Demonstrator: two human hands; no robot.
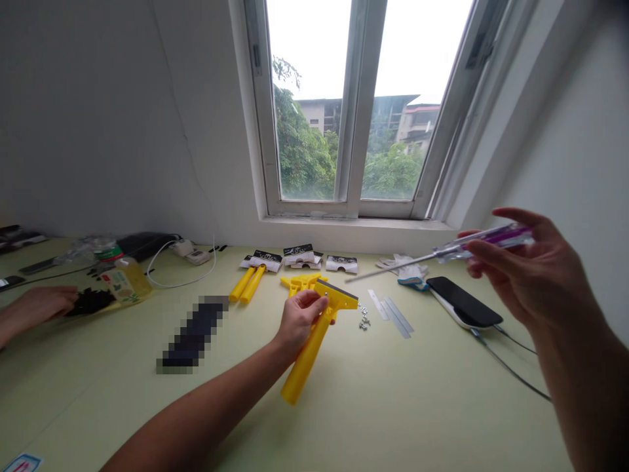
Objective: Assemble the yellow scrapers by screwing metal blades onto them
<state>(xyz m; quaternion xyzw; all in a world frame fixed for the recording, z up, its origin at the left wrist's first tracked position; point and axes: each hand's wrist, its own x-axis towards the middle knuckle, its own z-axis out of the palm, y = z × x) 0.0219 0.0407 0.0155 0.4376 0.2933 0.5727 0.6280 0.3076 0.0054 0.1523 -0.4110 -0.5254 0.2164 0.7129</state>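
My left hand (301, 321) is closed around the neck of a yellow scraper (308, 360), its wide head tilted up and its handle pointing down toward me. A dark strip runs along the head's upper edge. In my right hand (535, 269) is a screwdriver (457, 246) with a clear and purple handle; its shaft points left, the tip apart from the scraper head. Just beyond the scraper lie small loose screws (363, 319) and flat metal blades (397, 317). More yellow scraper heads (301, 282) rest behind my left hand.
Two yellow handles (248, 284) and several black-and-white cards (299, 254) lie toward the window. A phone (464, 303) with cables and a glove (405, 267) are at right. At left are a bottle (125, 278), a pixelated dark object (194, 334) and another person's hand (44, 309).
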